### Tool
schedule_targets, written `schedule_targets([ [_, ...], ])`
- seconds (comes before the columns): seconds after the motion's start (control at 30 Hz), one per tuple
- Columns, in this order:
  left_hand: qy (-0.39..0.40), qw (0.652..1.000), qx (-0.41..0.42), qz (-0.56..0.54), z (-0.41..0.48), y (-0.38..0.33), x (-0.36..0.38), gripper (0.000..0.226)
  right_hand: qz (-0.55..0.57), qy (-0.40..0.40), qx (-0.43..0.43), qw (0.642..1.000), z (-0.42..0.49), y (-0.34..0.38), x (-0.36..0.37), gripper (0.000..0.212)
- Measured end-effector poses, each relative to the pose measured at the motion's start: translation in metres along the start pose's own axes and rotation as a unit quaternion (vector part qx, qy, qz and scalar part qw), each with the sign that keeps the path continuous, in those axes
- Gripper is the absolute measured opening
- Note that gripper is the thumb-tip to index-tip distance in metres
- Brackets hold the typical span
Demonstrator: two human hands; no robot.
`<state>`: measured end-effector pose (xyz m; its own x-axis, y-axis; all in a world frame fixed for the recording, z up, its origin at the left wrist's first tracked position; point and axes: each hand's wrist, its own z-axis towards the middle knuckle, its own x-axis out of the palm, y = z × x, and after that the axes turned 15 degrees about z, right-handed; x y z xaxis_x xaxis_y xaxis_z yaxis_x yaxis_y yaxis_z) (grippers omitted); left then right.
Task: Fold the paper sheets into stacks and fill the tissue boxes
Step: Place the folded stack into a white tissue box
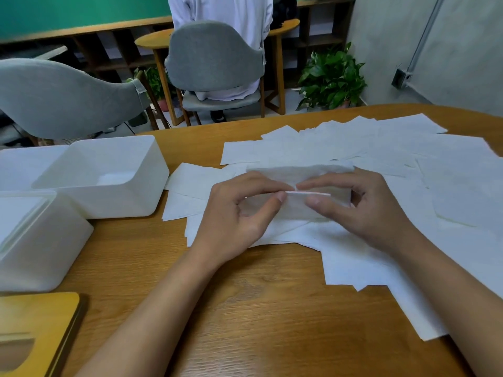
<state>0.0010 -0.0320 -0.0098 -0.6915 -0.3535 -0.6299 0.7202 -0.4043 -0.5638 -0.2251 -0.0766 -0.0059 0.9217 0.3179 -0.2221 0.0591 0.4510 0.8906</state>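
Observation:
Many white paper sheets (381, 153) lie spread over the middle and right of the wooden table (245, 308). A folded sheet (299, 172) is held just above them at the centre. My left hand (239, 213) pinches its near edge between thumb and fingers. My right hand (362, 210) pinches the same edge right beside it, fingertips almost meeting. Two open white tissue boxes stand at the left: the far one (109, 172) has a little paper in its bottom, and the near one (35, 240) sits close to the table's edge.
A wooden lid (35, 336) with an oval slot lies at the front left corner. Beyond the table stand grey chairs (212, 58), one with a person seated facing away, a potted plant (332, 80) and wooden shelving.

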Motion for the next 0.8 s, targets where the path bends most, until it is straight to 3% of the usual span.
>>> schedule_targets([
  [0.13,-0.025,0.998,-0.044,-0.024,0.001,0.0,-0.003,0.02,0.058,-0.051,0.047,0.996,0.002,0.001,0.0,0.027],
  [0.23,-0.024,0.993,-0.103,-0.052,0.002,0.003,-0.005,0.028,0.124,-0.042,0.097,0.987,0.004,0.006,-0.007,0.012],
  [0.4,-0.014,0.99,-0.124,-0.059,0.004,0.003,-0.005,0.034,0.14,0.026,0.116,0.983,0.002,0.006,0.0,0.037],
  [0.53,-0.01,0.99,-0.128,-0.053,0.004,0.003,-0.003,0.037,0.123,0.045,0.108,0.986,0.002,0.003,0.004,0.044],
  [0.7,-0.011,0.99,-0.133,-0.048,0.002,0.005,0.002,0.04,0.115,0.035,0.081,0.989,0.002,0.003,0.007,0.06],
  [0.8,-0.029,0.988,-0.15,-0.011,0.002,0.004,0.005,0.053,0.125,0.004,0.052,0.991,0.003,0.008,0.003,0.072],
])
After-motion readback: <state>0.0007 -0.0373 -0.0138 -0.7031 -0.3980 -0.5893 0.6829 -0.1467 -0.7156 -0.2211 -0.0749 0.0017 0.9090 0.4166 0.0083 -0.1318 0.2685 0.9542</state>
